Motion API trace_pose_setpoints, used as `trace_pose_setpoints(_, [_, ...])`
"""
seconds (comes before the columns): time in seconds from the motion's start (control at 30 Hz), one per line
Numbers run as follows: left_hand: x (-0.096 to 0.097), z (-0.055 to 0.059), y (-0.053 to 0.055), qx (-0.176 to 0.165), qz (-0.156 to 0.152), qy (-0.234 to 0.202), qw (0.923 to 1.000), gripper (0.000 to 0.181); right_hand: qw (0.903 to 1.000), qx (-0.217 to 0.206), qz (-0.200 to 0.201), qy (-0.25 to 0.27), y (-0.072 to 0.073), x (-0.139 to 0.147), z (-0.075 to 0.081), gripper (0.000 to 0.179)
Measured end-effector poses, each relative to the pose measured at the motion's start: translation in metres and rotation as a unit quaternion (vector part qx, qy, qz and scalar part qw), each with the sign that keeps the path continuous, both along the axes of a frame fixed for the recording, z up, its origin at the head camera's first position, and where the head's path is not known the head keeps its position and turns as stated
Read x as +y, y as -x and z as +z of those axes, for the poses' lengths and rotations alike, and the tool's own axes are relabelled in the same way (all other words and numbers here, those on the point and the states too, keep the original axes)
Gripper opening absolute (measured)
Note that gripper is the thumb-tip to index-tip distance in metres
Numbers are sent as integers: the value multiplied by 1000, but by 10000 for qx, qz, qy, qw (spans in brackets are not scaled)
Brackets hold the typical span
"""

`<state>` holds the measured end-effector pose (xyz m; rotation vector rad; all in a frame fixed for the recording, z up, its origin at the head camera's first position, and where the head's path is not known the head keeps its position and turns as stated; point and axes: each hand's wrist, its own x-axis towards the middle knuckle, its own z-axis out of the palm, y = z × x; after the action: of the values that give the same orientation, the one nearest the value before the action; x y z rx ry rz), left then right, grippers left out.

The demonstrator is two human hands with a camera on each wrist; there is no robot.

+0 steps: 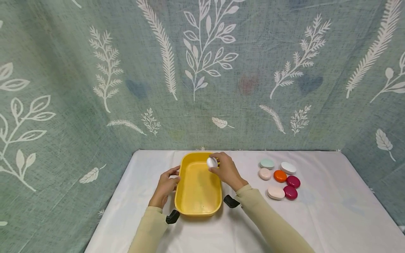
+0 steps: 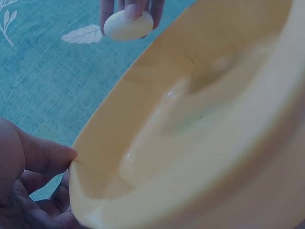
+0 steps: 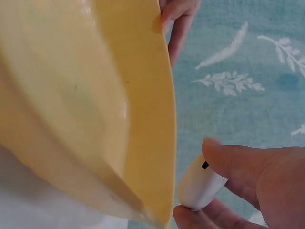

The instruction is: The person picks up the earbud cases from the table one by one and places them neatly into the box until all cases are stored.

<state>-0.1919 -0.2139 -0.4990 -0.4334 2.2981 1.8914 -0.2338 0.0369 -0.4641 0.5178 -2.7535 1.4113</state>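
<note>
A yellow plastic tray (image 1: 198, 189) with raised walls lies lengthwise on the white cloth. My left hand (image 1: 166, 186) holds its left side, the thumb at the rim (image 2: 78, 155) and the other fingers curled against the outer wall. Over the far right corner, my right hand (image 1: 226, 170) pinches a white oval bar of soap (image 1: 212, 162) between thumb and fingers. In the right wrist view the soap (image 3: 198, 186) shows a small black mark near the thumb and sits close beside the tray rim. The tray floor holds no soap.
Several oval soaps lie grouped to the right: mint green (image 1: 267, 163), white (image 1: 288, 168), orange (image 1: 280, 176), two pale pink (image 1: 276, 193) and two dark red (image 1: 290, 192). A green leaf-patterned curtain (image 1: 202, 105) hangs behind the table.
</note>
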Motion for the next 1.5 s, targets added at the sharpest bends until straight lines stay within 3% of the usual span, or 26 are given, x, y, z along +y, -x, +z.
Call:
trace_pose_setpoints(0.43, [-1,-5,-2,87,-22,-25,10000,49,9998,-28,198,46,10,-21,-5,46])
trace_pose_setpoints(0.7, [-1,-3,-3,75,-1,-57,10000,49,9983,-495,206,232,19,-34,-7,47])
trace_pose_setpoints(1.17, [0,-2,-1,-31,83,-45,10000,50,9963,-824,205,-129,31,-51,-23,44])
trace_pose_setpoints(1.5, [1,-1,1,-24,55,-41,10000,51,9941,-1060,53,-245,33,-61,-23,43])
